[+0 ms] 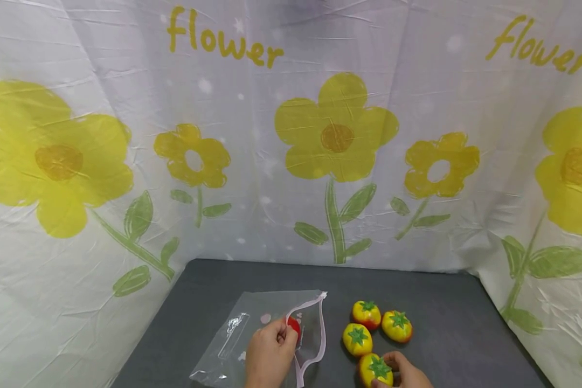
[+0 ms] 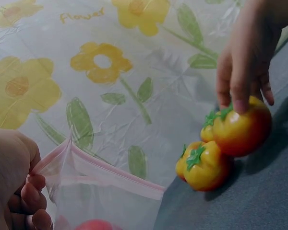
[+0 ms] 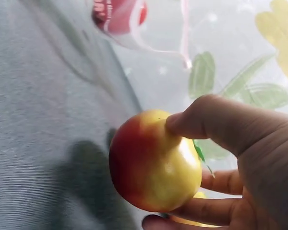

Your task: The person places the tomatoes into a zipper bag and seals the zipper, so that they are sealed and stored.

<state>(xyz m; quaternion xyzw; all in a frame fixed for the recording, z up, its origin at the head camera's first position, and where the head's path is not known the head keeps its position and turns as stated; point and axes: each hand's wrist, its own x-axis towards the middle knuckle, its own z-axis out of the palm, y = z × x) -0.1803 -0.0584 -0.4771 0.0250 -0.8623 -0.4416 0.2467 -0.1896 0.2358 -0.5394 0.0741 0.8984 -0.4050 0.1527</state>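
A clear zip bag [image 1: 223, 328] with a pale pink zip edge lies on the dark table, its mouth parted toward the right. My left hand [image 1: 271, 353] pinches the bag's rim between thumb and fingers, as the left wrist view also shows. Something red [image 2: 98, 225] shows inside the bag; its full shape is hidden. To the right, my right hand [image 1: 407, 372] grips a yellow-and-red tomato [image 1: 374, 370] with a green leafy top, thumb on one side and fingers on the other. In the right wrist view this tomato [image 3: 153, 163] appears above its shadow on the table.
Three similar tomatoes sit just beyond the held one: one at the left [image 1: 357, 339], one at the back [image 1: 366, 314] and one at the right [image 1: 397, 326]. A white curtain [image 1: 252, 226] with yellow flowers surrounds the dark table [image 1: 456, 323].
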